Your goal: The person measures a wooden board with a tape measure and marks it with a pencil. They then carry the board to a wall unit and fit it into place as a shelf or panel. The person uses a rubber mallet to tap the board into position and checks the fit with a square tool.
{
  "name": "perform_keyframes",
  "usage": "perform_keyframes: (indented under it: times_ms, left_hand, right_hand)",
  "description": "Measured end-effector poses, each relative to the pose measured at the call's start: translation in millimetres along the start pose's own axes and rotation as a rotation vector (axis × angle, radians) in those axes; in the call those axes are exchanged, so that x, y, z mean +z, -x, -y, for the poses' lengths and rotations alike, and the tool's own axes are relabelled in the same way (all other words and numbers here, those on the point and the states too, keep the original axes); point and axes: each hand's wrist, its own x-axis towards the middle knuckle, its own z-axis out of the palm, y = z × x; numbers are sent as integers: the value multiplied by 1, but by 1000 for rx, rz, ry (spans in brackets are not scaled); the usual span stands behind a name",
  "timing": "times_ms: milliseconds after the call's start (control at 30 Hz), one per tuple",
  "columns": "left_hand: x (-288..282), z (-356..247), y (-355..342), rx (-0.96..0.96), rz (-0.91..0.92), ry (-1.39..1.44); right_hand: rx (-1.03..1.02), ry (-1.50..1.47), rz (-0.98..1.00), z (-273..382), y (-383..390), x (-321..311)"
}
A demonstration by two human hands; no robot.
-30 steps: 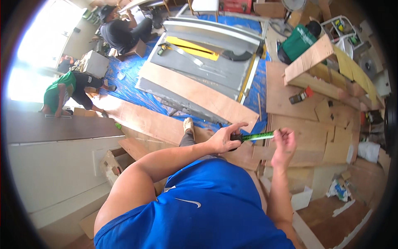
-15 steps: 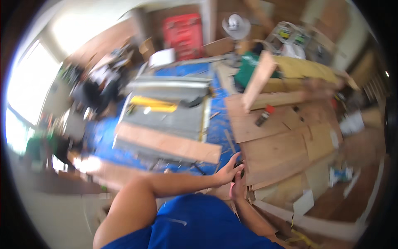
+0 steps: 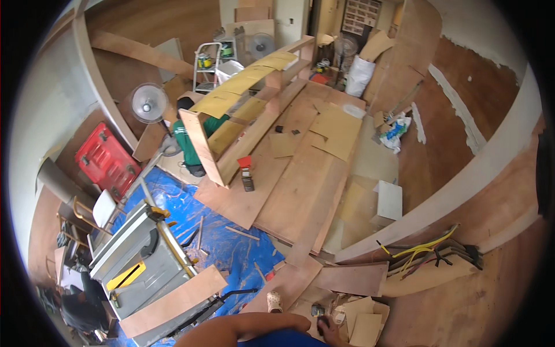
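Both my hands are low in the view, close together. My right hand (image 3: pixel 330 331) is closed around a small dark object whose kind I cannot make out. My left hand (image 3: pixel 301 321) is beside it, back uppermost, its fingers hidden. Just beyond them is a small dark, boxy item (image 3: pixel 317 310) with a pale yellowish face; whether it joins the held object I cannot tell. Thin wood offcuts (image 3: pixel 365 327) lie right of my right hand. A shoe (image 3: pixel 274 301) shows ahead of my left hand, on a wood sheet (image 3: pixel 298 283).
At left, a grey table saw (image 3: pixel 147 277) carries a plank (image 3: pixel 173 302) above blue sheeting (image 3: pixel 231 246). A wooden frame (image 3: pixel 202 147) stands ahead; a person in green (image 3: pixel 186 141) crouches behind it. Another person (image 3: pixel 84 306) is far left. Yellow cables (image 3: pixel 425 247) lie at right.
My view has swung to the right, so the table saw now sits at the lower left. My hands, earlier together around a dark object, appear lower, with the left slightly apart.
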Motion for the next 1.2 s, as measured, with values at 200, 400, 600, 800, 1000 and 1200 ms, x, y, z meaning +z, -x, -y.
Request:
perform_keyframes:
  times_ms: [200, 400, 600, 800, 1000, 1200]
  left_hand:
    - [11, 7, -10, 162, 38, -102]
    - [4, 6, 36, 135, -277, -201]
    - [24, -2, 72, 89, -440, -285]
    - [37, 11, 110, 86, -526, -288]
    - [60, 11, 172, 31, -602, -178]
    - [85, 26, 183, 90, -627, -185]
  right_hand:
    - [-155, -70, 74, -28, 31, 22]
    - [-67, 144, 94, -8, 19, 29]
    - [-79, 273, 119, 14, -3, 5]
    - [-129, 375, 85, 42, -22, 14]
    - [-130, 445, 147, 43, 1, 63]
    - [-143, 473, 145, 26, 46, 107]
